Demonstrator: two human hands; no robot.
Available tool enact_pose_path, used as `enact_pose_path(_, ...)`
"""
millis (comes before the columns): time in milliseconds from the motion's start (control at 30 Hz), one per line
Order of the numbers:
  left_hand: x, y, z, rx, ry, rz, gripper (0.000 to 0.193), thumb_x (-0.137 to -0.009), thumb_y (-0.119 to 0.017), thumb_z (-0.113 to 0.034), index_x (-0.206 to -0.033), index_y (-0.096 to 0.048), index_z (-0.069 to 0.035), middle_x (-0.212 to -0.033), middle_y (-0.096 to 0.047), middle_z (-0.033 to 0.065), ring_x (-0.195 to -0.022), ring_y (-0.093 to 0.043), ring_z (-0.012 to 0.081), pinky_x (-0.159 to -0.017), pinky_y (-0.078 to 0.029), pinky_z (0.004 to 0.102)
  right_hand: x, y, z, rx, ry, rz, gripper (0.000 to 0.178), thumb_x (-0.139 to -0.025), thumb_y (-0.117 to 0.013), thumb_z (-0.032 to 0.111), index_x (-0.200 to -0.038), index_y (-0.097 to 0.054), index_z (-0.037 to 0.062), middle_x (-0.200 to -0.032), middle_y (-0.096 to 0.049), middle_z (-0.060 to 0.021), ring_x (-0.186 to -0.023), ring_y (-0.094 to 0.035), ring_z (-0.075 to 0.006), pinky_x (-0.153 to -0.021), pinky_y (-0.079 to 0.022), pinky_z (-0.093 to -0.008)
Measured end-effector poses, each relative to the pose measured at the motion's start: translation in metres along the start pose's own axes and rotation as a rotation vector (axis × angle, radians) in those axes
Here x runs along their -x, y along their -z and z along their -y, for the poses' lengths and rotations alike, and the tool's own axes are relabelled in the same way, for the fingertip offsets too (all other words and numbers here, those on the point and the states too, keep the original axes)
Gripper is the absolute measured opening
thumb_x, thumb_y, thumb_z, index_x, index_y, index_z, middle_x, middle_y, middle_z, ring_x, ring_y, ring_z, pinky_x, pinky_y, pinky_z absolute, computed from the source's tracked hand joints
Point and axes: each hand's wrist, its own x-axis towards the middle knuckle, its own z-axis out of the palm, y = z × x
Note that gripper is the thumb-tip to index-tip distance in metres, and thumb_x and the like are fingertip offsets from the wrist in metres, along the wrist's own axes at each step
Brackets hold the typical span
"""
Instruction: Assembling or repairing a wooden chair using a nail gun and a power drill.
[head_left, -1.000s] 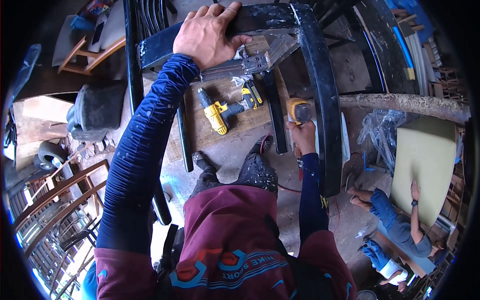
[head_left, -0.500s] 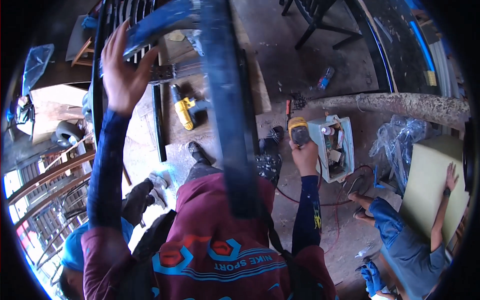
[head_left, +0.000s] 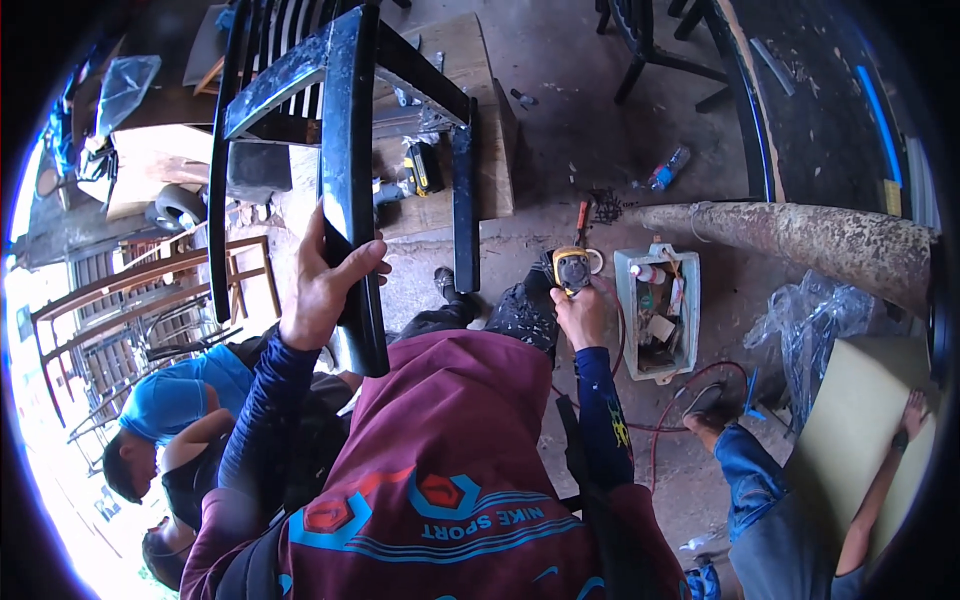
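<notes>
Turned toward the person's left since a second ago, the black chair now has the left hand down on one leg, where earlier it lay on the front rail. That leg points at the maroon shirt, and the hand wraps it, thumb on one side and fingertips curling round. Over on the other side, the right hand is clasped around a yellow-and-black power tool, held up well apart from the chair.

Under the chair's frame is a low wooden desk; a drill lies on it, half hidden behind the leg. I can't tell whether the chair rests on that desk. Beside the right hand, on the floor, stands a pale crate of odds and ends, with a red hose looping near. Further off I see a rusty pipe, a plastic bottle and another dark chair.
</notes>
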Motion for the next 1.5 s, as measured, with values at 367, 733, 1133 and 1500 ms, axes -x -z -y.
enact_pose_path(367,0.001,-0.004,-0.003,0.009,0.120,-0.072,0.048,-0.083,-0.080,-0.022,-0.116,-0.055,0.001,-0.081,-0.063,0.0061,-0.064,-0.065,0.0149,-0.058,-0.056,0.0276,-0.041,0.020,-0.019,-0.041,0.208,0.022,0.023,-0.087,-0.074,0.020,-0.082,-0.063,0.0004,-0.058,-0.059,-0.0040,-0.044,-0.057,-0.0152,-0.040,-0.042,-0.0324)
enact_pose_path(733,-0.001,0.005,0.008,-0.019,0.084,-0.034,0.059,-0.082,-0.084,-0.032,-0.119,-0.053,0.002,-0.083,-0.064,0.0075,-0.062,-0.066,0.0150,-0.059,-0.056,0.0274,-0.052,0.016,0.001,0.139,0.214,0.103,0.023,-0.086,-0.075,0.018,-0.091,-0.067,-0.0034,-0.063,-0.063,-0.0065,-0.047,-0.060,-0.0152,-0.045,-0.048,-0.0317)
enact_pose_path(1133,0.061,0.092,0.150,0.366,0.475,-0.154,0.048,-0.101,-0.062,-0.032,-0.133,-0.056,0.004,-0.094,-0.069,0.0129,-0.079,-0.071,0.0194,-0.073,-0.059,0.0313,-0.031,0.021,0.010,0.516,0.201,0.209,0.027,-0.083,-0.078,0.024,-0.084,-0.071,-0.0019,-0.062,-0.067,-0.0094,-0.051,-0.065,-0.0193,-0.050,-0.051,-0.0344)
enact_pose_path(1500,0.050,0.192,0.125,-0.482,-0.553,-0.811,0.026,-0.084,-0.068,0.008,-0.109,-0.070,0.000,-0.092,-0.069,0.0147,-0.084,-0.067,0.0261,-0.075,-0.052,0.0330,0.021,-0.042,0.113,0.402,0.292,0.124,0.029,-0.085,-0.074,0.024,-0.096,-0.073,-0.0036,-0.092,-0.074,-0.0228,-0.089,-0.072,-0.0401,-0.079,-0.056,-0.0454)
